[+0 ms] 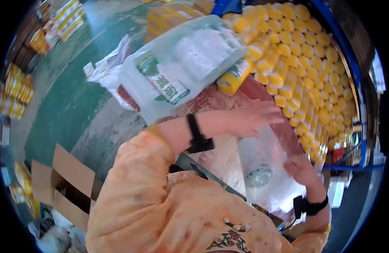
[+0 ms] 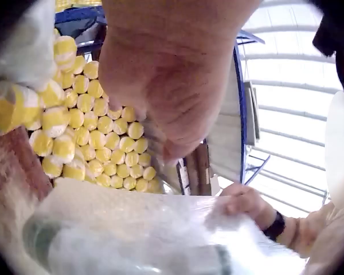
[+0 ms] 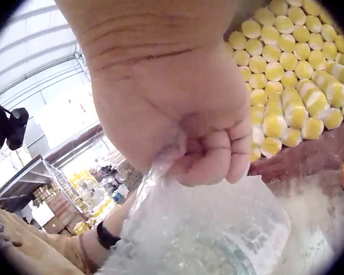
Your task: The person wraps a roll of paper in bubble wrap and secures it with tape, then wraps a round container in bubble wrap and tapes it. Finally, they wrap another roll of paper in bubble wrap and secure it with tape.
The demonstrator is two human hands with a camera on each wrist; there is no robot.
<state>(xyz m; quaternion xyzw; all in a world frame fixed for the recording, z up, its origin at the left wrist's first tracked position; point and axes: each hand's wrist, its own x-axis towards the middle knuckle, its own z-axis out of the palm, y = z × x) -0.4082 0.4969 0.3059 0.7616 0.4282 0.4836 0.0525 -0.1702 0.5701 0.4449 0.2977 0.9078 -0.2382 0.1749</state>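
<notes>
A clear plastic bag [image 1: 280, 185] lies on the worn red-brown table [image 1: 211, 101] in front of the person. Inside it is a pale cylindrical pack [image 1: 255, 160] with a greenish round end. My right hand [image 1: 302, 168] grips the bag's gathered edge; in the right wrist view the curled fingers [image 3: 218, 152] and thumb pinch the plastic [image 3: 155, 177]. Above the bag's far part, my left hand [image 1: 255, 116] has its fingers extended, with nothing seen in its grasp. The left wrist view has this hand [image 2: 166, 97] over the bag [image 2: 132, 229].
Yellow-and-white rolls [image 1: 310, 63] are stacked high along the table's far right, beside a blue metal frame [image 1: 358, 97]. A large bag of white-and-green packs [image 1: 186, 63] and a yellow pack [image 1: 235, 76] lie at the back. An open cardboard box [image 1: 70, 185] stands on the left.
</notes>
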